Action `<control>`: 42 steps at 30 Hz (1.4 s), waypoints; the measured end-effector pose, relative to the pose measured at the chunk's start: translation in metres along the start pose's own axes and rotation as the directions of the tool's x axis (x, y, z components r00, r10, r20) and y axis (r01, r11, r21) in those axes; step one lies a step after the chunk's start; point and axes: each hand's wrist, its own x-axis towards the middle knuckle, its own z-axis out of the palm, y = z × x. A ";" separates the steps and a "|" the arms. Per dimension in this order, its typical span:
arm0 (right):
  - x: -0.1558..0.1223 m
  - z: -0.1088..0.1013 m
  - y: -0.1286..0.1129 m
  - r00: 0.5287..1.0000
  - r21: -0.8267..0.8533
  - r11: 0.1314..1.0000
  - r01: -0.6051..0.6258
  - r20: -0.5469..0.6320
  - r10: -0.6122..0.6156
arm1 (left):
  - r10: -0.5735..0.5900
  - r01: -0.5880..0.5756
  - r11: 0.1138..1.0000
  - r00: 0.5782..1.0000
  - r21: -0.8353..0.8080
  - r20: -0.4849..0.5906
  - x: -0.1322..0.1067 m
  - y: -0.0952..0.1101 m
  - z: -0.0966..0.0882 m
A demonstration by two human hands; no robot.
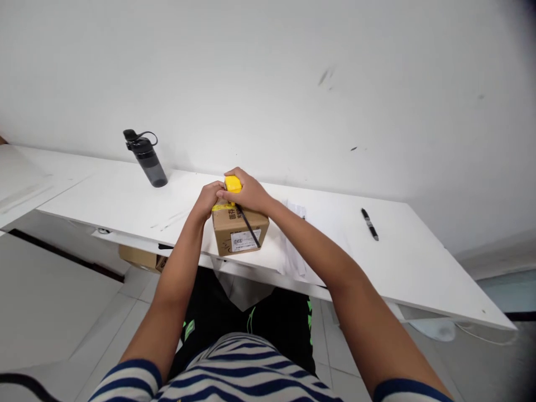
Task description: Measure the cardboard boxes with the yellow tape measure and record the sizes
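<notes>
A yellow tape measure (233, 183) is above the far part of a small cardboard box (240, 223), with my right hand (251, 192) closed around it. My left hand (209, 198) is at the box's left side, its fingers curled in against the tape measure; the exact grip is partly hidden. Across the near left of the box top runs a yellow strip (223, 207) that looks like the tape's blade. A black wrist strap (248, 225) hangs from the tape measure over the box's front, crossing a white printed label (243, 241).
The box stands at the front edge of a white shelf-like table (393, 262) against the wall. A dark water bottle (149, 162) stands at the back left. White papers (295, 257) lie right of the box, a black marker (369, 224) further right. Below is another cardboard box (138, 257).
</notes>
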 end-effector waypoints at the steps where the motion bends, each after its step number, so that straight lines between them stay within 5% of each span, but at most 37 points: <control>1: 0.000 0.000 0.003 1.000 0.008 1.000 0.002 -0.005 -0.002 | -0.011 0.011 1.000 1.000 0.012 -0.013 0.000 0.002 0.001; 15: -0.005 -0.002 0.009 0.999 0.032 0.999 -0.040 0.006 0.040 | -0.206 0.201 0.978 0.968 -0.052 -0.143 0.000 -0.001 0.016; 19: -0.006 -0.003 0.010 1.000 0.002 1.000 -0.023 -0.013 0.023 | -0.167 0.167 0.986 0.975 -0.012 -0.148 -0.002 0.000 0.016; 27: -0.009 0.000 0.009 0.994 -0.146 0.989 0.028 -0.104 -0.044 | 0.099 -0.099 0.995 0.995 0.027 -0.009 0.016 -0.022 0.009; 36: -0.007 0.011 -0.002 0.991 -0.391 0.916 -0.096 -0.120 0.053 | -0.084 0.081 0.996 0.992 -0.033 -0.095 0.016 -0.013 0.011; 42: -0.004 0.012 -0.005 0.983 -0.410 0.897 -0.164 -0.148 0.112 | -0.073 0.072 0.997 0.995 -0.019 -0.066 0.008 -0.005 0.004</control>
